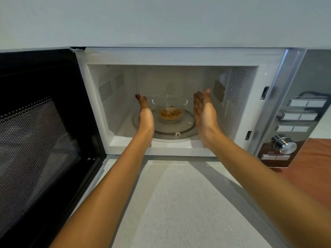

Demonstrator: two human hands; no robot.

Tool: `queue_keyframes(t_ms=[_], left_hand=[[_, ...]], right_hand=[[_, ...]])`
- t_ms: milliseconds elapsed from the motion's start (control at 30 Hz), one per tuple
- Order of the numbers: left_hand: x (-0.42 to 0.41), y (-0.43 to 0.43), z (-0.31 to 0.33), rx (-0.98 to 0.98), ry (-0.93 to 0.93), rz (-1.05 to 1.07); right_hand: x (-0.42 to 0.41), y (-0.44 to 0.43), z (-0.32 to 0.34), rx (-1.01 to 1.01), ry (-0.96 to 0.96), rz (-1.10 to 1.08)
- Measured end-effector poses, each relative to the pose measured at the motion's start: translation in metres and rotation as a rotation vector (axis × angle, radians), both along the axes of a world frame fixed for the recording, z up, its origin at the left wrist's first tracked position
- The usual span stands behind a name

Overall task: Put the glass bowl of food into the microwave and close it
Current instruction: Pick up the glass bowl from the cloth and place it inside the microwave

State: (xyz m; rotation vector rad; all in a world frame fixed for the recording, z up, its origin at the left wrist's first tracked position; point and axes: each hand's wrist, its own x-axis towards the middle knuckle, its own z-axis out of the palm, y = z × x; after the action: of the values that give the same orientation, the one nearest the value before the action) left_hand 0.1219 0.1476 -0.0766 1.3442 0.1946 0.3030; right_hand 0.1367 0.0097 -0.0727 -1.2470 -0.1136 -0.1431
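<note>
Glass is what the two flat, spread hands flank: the left hand (pixel 146 115) and the right hand (pixel 204 113) stand palms inward inside the microwave (pixel 179 56), each beside the bowl (pixel 169 108) and gripping nothing; whether the left touches it I cannot tell, while the right is clearly apart. The bowl sits upright at the middle of the turntable (pixel 186 130), a little brown food (pixel 169 114) in its bottom. It looks stiff, smooth, likely slippery and breakable, and not very heavy with so small a load; both palms on opposite walls under the flared rim would be the safest hold. The door (pixel 44 131) hangs wide open at the left, so closing remains.
</note>
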Motion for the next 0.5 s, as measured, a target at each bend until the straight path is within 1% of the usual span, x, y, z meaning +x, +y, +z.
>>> queue_keyframes(t_ms=[100,133,267,400,500], left_hand=[[-0.014,-0.008,0.005,0.100,-0.005,0.216],[-0.022,-0.010,0.006,0.134,-0.018,0.252],[-0.052,-0.020,0.008,0.218,-0.129,0.260],[-0.087,-0.031,0.011,0.244,-0.270,0.283],[-0.112,-0.039,0.009,0.287,-0.326,0.295]], right_hand=[[-0.019,-0.004,0.004,-0.118,-0.068,-0.151],[-0.026,-0.005,0.005,-0.143,-0.105,-0.200],[-0.061,-0.010,0.008,-0.195,-0.253,-0.330],[-0.094,-0.015,0.011,-0.212,-0.338,-0.377],[-0.120,-0.017,0.012,-0.225,-0.422,-0.388]])
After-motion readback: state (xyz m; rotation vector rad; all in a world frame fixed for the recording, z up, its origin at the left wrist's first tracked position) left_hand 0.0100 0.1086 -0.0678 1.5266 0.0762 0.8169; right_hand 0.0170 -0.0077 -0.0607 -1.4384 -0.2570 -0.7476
